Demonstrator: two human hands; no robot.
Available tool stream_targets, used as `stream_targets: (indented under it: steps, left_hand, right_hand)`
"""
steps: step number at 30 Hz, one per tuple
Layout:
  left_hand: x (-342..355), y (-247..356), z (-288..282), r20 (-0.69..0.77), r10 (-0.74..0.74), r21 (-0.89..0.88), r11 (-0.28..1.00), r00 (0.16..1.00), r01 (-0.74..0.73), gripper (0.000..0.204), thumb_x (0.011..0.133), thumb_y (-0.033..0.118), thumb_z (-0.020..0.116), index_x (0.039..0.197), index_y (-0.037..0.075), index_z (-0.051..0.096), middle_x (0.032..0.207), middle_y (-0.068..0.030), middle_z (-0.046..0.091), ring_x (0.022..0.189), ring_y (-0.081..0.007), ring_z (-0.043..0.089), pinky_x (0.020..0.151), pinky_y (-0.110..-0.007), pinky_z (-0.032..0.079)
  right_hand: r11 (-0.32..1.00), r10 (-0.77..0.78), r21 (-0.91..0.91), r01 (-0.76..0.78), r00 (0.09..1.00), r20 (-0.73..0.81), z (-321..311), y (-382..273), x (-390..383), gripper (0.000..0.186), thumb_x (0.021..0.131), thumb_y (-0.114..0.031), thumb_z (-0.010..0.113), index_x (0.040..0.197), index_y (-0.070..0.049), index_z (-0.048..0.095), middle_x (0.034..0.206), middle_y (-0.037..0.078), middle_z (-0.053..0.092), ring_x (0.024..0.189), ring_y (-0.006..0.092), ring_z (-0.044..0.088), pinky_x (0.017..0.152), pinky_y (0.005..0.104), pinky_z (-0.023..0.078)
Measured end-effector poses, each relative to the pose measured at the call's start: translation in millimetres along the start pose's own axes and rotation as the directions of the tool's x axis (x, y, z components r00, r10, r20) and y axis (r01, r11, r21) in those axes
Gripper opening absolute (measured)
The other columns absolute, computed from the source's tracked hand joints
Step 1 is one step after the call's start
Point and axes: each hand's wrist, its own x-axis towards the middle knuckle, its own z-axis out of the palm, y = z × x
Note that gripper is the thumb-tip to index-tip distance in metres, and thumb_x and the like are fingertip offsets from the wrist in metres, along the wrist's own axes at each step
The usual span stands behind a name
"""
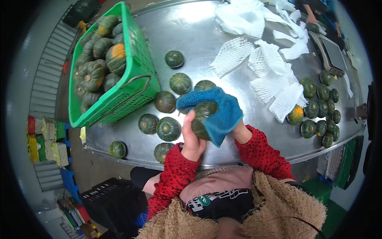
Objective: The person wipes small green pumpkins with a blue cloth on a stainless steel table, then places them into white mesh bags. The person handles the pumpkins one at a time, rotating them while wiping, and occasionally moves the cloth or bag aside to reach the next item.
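A dark green pumpkin (201, 119) is held in front of me over the metal table. My left hand (193, 137) wraps around its left side, fingers closed on it. A blue cloth (229, 109) drapes over the pumpkin's top and right side. My right hand (239, 130) presses the cloth against it from the right; most of its fingers are hidden under the cloth. Several loose pumpkins lie on the table to the left of my hands, among them a striped one (168, 129) close to my left hand and another (180, 83) farther off.
A green plastic basket (137, 79) heaped with pumpkins stands at the left. White foam net sleeves (274, 71) lie across the right and far side of the metal table (183, 36). Pumpkins (312, 108) cluster at right near a scale (328, 53). Another person's hand (311, 18) shows at the far right.
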Motion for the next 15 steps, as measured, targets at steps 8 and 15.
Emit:
stream_targets:
  steps: [8, 15]
  left_hand:
    - [-16, 6, -15, 0.037, -0.005, -0.279, 0.96, 0.999, 0.015, 0.054, 0.094, 0.05, 0.038, 0.12, 0.006, 0.055, 0.116, -0.0111, 0.061, 0.107, -0.0271, 0.058, 0.094, -0.043, 0.046]
    - [-16, 11, -4, 0.004, -0.017, -0.194, 0.981, 1.0, 0.017, 0.054, 0.095, 0.05, 0.037, 0.123, 0.007, 0.052, 0.118, -0.012, 0.059, 0.107, -0.0278, 0.058, 0.094, -0.044, 0.047]
  right_hand:
    - [0.913, 0.101, 0.397, -0.099, 0.995, 0.014, 3, 22, -15, 0.038, 0.094, -0.027, 0.053, 0.126, -0.007, 0.05, 0.118, 0.007, 0.059, 0.106, 0.0198, 0.057, 0.092, 0.0355, 0.048]
    - [0.937, -0.162, -0.309, 0.163, 0.986, 0.028, 4, -7, -6, 0.041, 0.09, -0.023, 0.059, 0.126, -0.005, 0.052, 0.118, 0.01, 0.059, 0.107, 0.0237, 0.057, 0.094, 0.0381, 0.045]
